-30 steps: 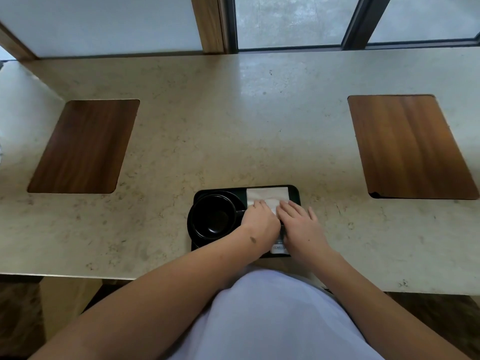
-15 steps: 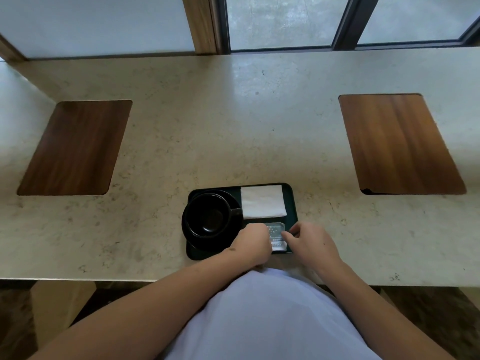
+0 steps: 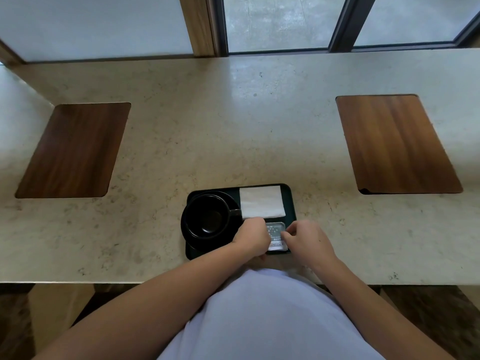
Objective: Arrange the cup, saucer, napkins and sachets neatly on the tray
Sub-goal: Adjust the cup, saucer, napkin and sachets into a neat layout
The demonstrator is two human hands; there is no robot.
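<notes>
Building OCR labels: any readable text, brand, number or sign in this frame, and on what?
Silvery sachet on the dark rectangular tray: a red strip with white characters at its near end, too small and blurred to read.
White folded napkin, black cup: no text visible.

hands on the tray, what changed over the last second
Both hands came off the white napkin and drew back to the sachets; the left hand and right hand now pinch them at either side. The cup, saucer and tray stayed put.
</notes>
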